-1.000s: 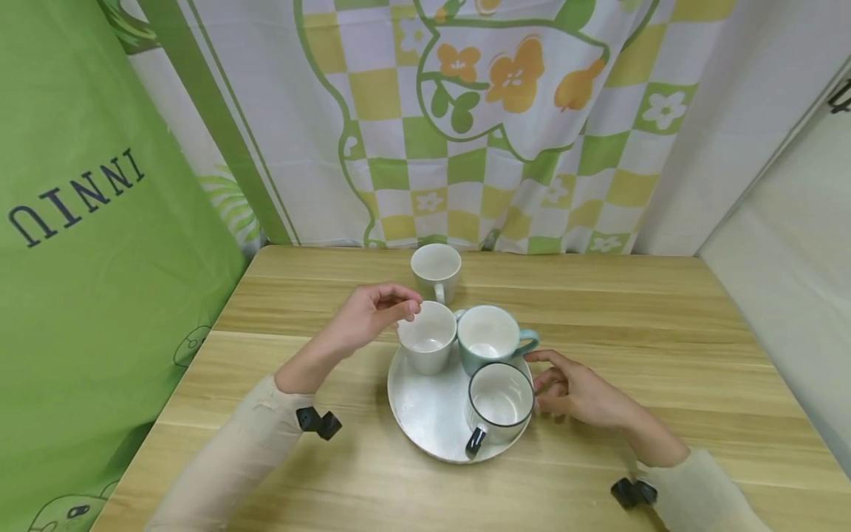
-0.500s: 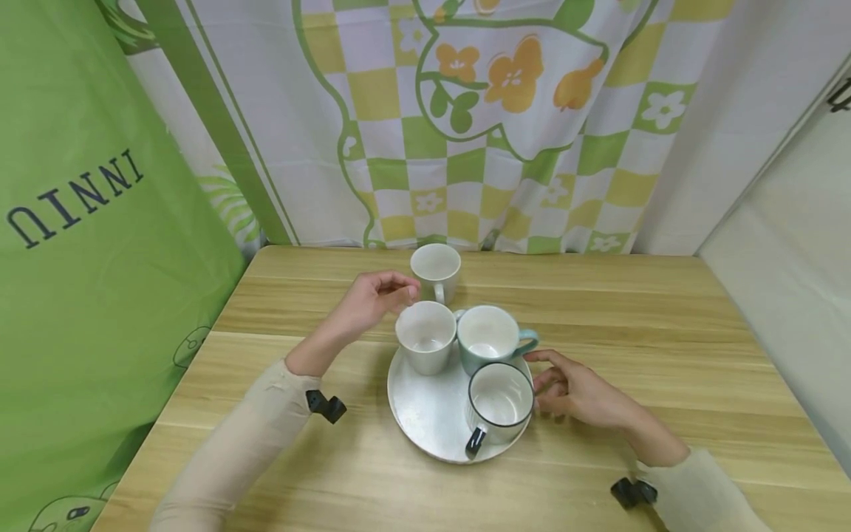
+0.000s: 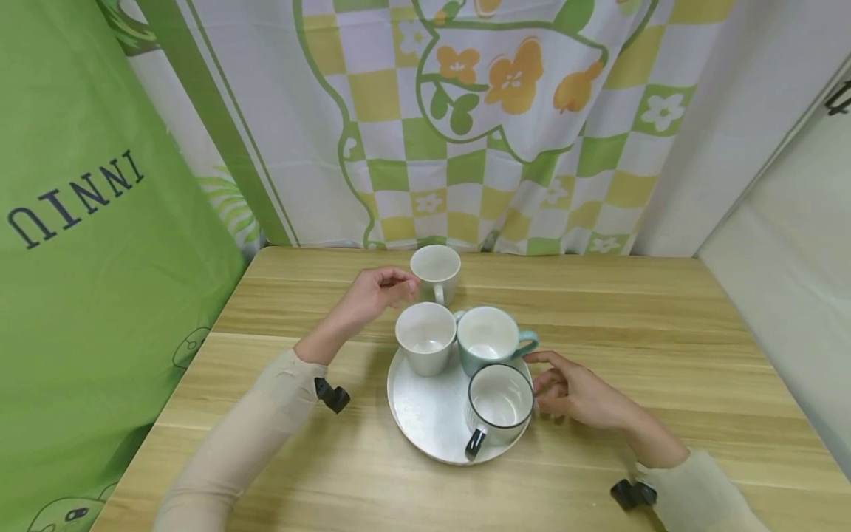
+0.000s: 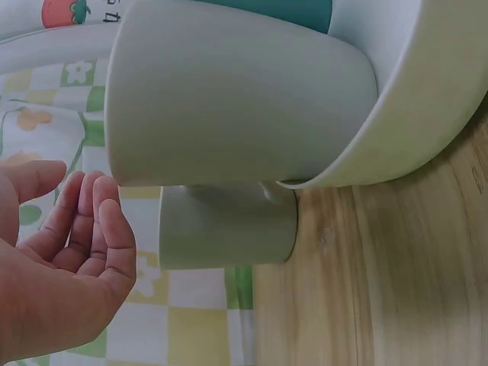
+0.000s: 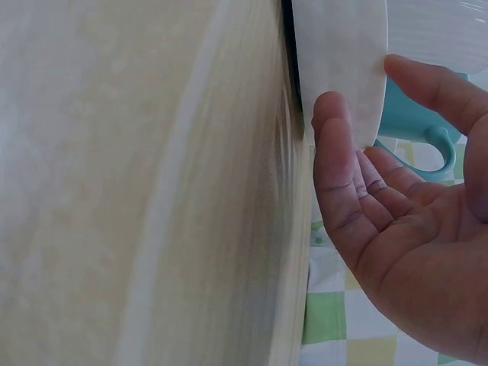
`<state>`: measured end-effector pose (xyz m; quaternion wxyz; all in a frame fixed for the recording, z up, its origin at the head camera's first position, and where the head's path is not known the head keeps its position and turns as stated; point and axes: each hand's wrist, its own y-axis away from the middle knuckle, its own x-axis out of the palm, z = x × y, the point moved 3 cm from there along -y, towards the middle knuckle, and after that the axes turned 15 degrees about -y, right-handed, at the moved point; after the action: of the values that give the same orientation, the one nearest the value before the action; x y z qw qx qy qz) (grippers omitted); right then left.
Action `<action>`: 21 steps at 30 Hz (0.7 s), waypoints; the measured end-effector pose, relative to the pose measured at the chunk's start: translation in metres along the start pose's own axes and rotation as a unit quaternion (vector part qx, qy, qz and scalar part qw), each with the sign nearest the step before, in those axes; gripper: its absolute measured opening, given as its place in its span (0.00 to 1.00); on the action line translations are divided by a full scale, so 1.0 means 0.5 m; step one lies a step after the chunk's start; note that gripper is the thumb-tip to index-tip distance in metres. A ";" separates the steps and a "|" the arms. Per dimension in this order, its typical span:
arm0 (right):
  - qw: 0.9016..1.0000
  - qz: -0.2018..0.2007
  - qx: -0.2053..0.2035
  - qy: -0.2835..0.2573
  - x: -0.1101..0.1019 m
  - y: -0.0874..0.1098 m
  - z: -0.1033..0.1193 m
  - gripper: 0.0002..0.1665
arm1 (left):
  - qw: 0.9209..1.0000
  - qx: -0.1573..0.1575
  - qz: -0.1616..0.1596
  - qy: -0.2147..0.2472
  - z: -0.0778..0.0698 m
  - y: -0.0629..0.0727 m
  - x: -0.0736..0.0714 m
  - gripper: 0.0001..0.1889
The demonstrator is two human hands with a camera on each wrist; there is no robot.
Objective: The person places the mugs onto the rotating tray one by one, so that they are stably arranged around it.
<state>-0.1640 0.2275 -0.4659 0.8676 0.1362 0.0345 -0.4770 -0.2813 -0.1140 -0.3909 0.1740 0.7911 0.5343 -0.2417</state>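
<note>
On the round white tray (image 3: 425, 414) stand three mugs: a plain white mug (image 3: 426, 341), a light teal mug (image 3: 490, 340) and a white mug with a black rim and handle (image 3: 500, 399). Behind the tray another white mug (image 3: 436, 270) stands on the table, its handle facing me. My left hand (image 3: 382, 294) hovers beside that rear mug with loosely bent fingers and holds nothing. In the left wrist view, a gap separates its fingers (image 4: 114, 229) from both white mugs. My right hand (image 3: 575, 391) rests relaxed fingers (image 5: 335, 152) against the tray's right side.
All of this stands on a wooden table (image 3: 631, 318). A patterned curtain (image 3: 425, 148) hangs along its back edge, and a green cloth (image 3: 86, 295) hangs at the left. A pale wall or sheet (image 3: 784, 222) borders the right side.
My left hand has moved away from the plain white mug's rim, backward toward the rear mug. The right hand, tray and mugs stay in place.
</note>
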 end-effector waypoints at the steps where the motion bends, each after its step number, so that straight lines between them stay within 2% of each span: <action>1: 1.000 0.000 -0.001 0.000 0.000 0.000 0.000 0.44 | 1.000 -0.003 0.001 0.001 0.003 -0.002 0.000 0.19; 12: 1.000 -0.003 0.001 -0.010 -0.002 0.000 -0.006 0.44 | 0.999 -0.048 0.016 0.014 0.035 -0.036 0.009 0.18; 21: 1.000 -0.004 0.002 -0.008 0.000 0.000 -0.004 0.44 | 0.997 -0.059 0.023 0.035 0.066 -0.061 0.027 0.17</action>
<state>-0.1639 0.2282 -0.4676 0.8656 0.1343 0.0273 -0.4816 -0.3117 -0.1101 -0.4264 0.2077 0.7995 0.5348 -0.1779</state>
